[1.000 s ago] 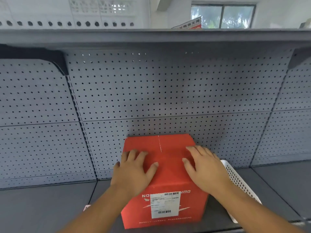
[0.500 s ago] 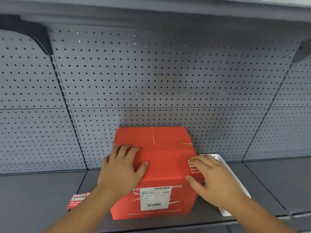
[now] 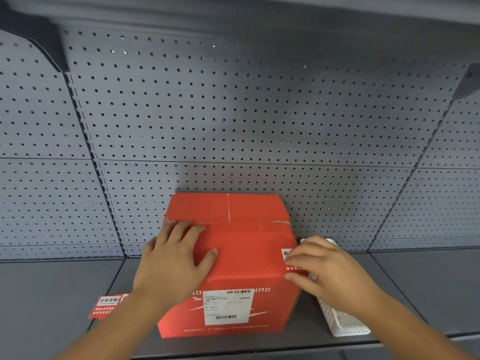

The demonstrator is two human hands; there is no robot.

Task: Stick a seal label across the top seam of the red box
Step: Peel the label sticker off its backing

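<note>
Red box (image 3: 233, 255) standing on grey shelf (image 3: 52, 294), pushed back against perforated back panel (image 3: 233, 113), roughly mid-shelf, near front edge. Top seam (image 3: 228, 222) running side to side across box top, flaps closed. White shipping label (image 3: 227, 306) on front face. Left hand (image 3: 171, 261) flat on left part of box top, fingers spread, palm down, gripping nothing, fingertips just short of seam. Right hand (image 3: 324, 271) at top right edge of box, fingers pinched on red seal label (image 3: 287, 255), label touching box's right top edge, partly hidden by fingers. White perforated basket (image 3: 342, 326) just right of box, behind right hand. Red sticker sheet (image 3: 106, 306) lying flat on shelf left of box, near front edge, partly covered by left forearm.
</note>
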